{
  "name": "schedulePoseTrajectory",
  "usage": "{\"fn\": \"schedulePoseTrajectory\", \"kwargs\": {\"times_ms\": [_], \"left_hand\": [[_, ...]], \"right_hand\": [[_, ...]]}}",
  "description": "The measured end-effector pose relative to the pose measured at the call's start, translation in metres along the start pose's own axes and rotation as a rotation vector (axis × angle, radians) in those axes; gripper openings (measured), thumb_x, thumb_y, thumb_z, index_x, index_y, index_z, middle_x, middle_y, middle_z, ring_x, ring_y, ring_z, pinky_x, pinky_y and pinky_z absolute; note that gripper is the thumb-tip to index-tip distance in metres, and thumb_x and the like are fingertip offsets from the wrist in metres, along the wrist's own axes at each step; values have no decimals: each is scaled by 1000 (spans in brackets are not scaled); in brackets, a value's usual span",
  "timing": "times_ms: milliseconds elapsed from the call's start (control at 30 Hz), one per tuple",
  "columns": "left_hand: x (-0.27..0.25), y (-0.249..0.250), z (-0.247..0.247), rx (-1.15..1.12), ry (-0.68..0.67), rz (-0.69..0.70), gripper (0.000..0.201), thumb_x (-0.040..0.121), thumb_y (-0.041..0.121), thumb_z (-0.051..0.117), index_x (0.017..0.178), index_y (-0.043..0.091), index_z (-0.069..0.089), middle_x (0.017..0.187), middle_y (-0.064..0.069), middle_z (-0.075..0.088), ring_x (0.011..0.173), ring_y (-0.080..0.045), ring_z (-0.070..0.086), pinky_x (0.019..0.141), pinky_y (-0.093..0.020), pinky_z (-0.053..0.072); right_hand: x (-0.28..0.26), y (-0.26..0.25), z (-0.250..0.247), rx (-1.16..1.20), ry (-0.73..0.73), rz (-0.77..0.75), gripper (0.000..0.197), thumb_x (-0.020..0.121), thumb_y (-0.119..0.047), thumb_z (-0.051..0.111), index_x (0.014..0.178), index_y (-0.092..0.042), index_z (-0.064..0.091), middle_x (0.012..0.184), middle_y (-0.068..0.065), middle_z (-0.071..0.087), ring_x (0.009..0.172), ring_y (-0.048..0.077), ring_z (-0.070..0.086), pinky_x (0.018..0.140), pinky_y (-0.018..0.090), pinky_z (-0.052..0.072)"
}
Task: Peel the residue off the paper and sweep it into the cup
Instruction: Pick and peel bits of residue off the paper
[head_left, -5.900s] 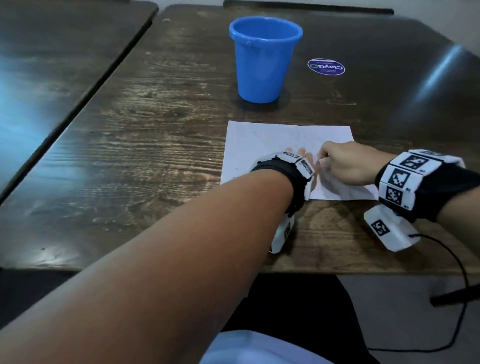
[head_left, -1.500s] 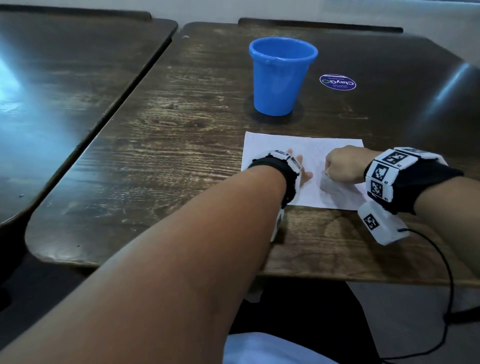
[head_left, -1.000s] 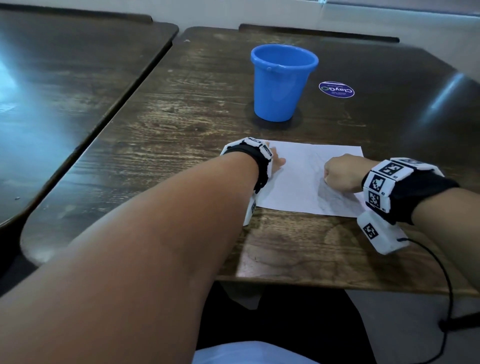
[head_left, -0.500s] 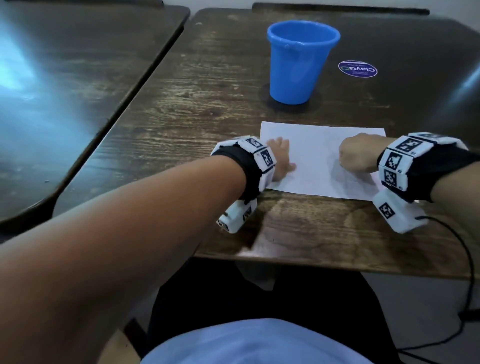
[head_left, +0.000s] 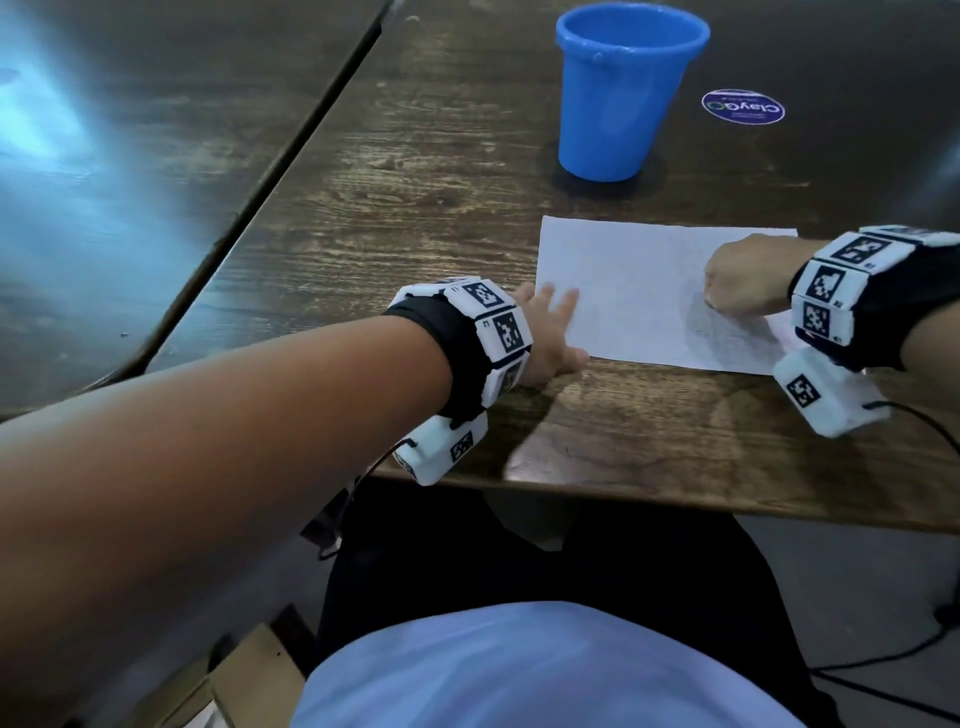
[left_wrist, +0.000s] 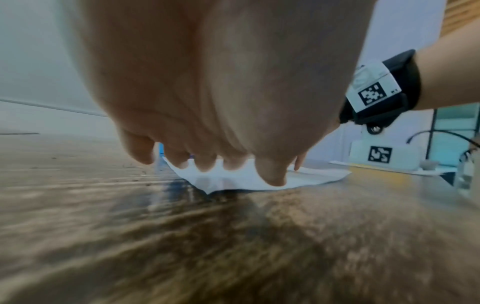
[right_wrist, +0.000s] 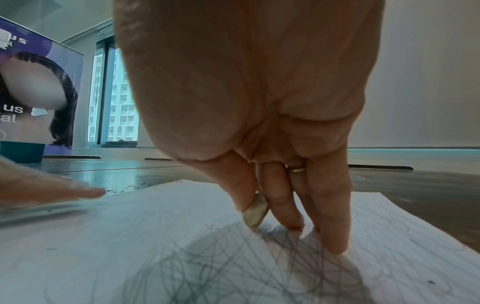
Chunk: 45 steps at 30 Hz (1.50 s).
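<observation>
A white paper (head_left: 634, 291) lies on the dark wooden table, with a grey pencil scribble (head_left: 727, 338) on its near right part. A blue cup (head_left: 618, 93) stands upright just beyond the paper. My left hand (head_left: 550, 327) lies flat with fingers spread on the paper's left edge (left_wrist: 233, 181). My right hand (head_left: 737, 280) is curled, its bunched fingertips (right_wrist: 335, 246) pressing down on the scribble (right_wrist: 233, 267). I cannot see whether anything is pinched between them. Small dark residue crumbs (right_wrist: 130, 186) lie on the table by the paper's far edge.
A round purple sticker (head_left: 743, 106) is stuck to the table right of the cup. A second table (head_left: 130, 156) stands to the left across a narrow gap. The table's front edge (head_left: 675, 493) is close to my wrists, and a black cable (head_left: 930, 431) trails off the right wrist.
My left hand has slid left from the middle of the paper to its left edge. My right hand has stayed curled on the scribble. The head view has tilted down.
</observation>
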<state>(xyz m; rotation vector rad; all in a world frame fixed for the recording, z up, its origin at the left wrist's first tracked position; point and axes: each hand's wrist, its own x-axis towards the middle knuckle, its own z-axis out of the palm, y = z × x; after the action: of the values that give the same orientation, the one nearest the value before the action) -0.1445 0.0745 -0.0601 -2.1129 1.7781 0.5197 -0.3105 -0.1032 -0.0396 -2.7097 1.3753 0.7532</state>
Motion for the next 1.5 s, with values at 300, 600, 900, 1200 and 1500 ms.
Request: {"fn": "schedulePoseTrajectory", "kwargs": {"times_ms": [300,600,900,1200,1500], "left_hand": [[13,-27,-19,149,23,-140,81,103,62,29,161,11,8,169,-7,4,156,-25,4,125,-50,5],[3,-17,-23,261,-89,-43,60,111,41,24,160,7,15,168,-10,14,153,-28,16,120,-43,17],[33,-21,-20,81,-23,28,59,111,38,26,158,4,18,164,-15,21,150,-34,23,117,-42,23],[66,-36,-46,240,122,16,51,107,12,41,155,1,29,162,-20,26,147,-34,30,119,-42,25],[217,-79,-20,188,-212,-149,96,52,42,64,144,19,46,149,-10,44,135,-38,43,102,-61,43]], "right_hand": [[-2,3,2,35,0,12,26,93,-13,45,76,-5,63,86,12,66,84,30,63,72,35,47],[-2,2,2,50,3,16,26,93,-12,44,78,-5,65,86,12,67,84,30,62,70,34,47],[-4,2,4,62,19,17,27,93,-13,44,75,-5,63,82,12,65,80,30,62,70,35,48],[-3,5,0,85,7,17,24,92,-12,44,85,-6,67,91,11,68,87,29,63,73,35,50],[-4,4,1,83,10,12,24,95,-14,45,93,-6,68,96,11,68,92,31,62,75,33,48]]}}
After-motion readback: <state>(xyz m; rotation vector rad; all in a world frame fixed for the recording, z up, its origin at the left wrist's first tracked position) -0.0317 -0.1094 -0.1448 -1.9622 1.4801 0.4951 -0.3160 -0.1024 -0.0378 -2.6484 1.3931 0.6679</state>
